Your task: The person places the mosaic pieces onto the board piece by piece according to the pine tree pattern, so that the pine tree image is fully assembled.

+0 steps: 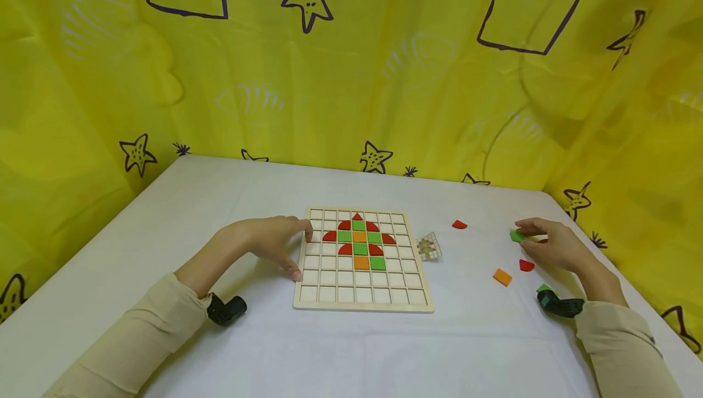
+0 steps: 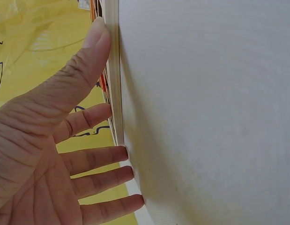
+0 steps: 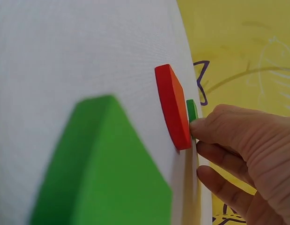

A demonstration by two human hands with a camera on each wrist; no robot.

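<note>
A wooden grid board (image 1: pixel 328 294) lies on the table, with red, green and orange tiles set in several cells of its upper and middle part. My left hand (image 1: pixel 273 240) rests at the board's left edge, thumb and fingertips touching it; the left wrist view shows the fingers (image 2: pixel 93 159) nearly straight along that edge. Over at the right, my right hand (image 1: pixel 557 244) pinches a green tile (image 1: pixel 516 236) between thumb and fingers, low at the table. In the right wrist view, most of this green tile (image 3: pixel 191 109) is hidden behind a red tile (image 3: pixel 173 108) and the thumb.
A small printed pattern card (image 1: pixel 430 246) lies against the board's right side. Loose red tiles (image 1: pixel 459 224), an orange square (image 1: pixel 502 277) and another green tile (image 1: pixel 544 288), partly covered by the wrist camera, lie on the table. A yellow curtain (image 1: pixel 340 80) hangs behind.
</note>
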